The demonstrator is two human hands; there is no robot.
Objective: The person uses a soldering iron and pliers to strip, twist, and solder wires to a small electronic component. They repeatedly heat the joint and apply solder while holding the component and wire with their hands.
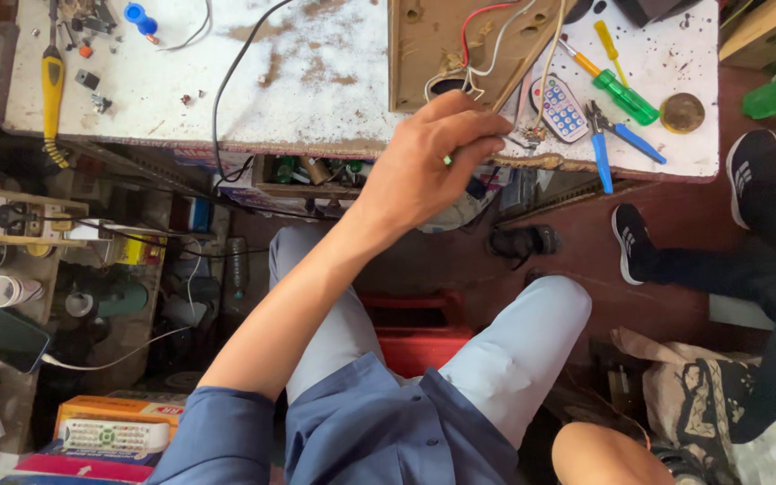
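The person's left hand (437, 162) reaches out over the edge of the white worktable (316, 81). Its fingers are curled shut and they pinch a tiny green part (447, 161), held just above the table's front edge. The fingertips are right beside a bunch of thin wires (496, 54) that come off one brown wooden board (460, 45) lying on the table. The right hand is not in the picture; only a bit of that arm (608, 454) shows at the bottom, so I cannot tell if it is open or closed. Near the left hand lie one small remote with many buttons (560, 108), one pair of blue-handled pliers (605, 135), one green screwdriver (617, 90) and one yellow screwdriver (608, 43). One round brown lid (682, 112) sits at the table's right end. Far to the left lies one long yellow-handled tool (52, 85). Another person's two dark shoes (752, 166) stand on the floor at the right
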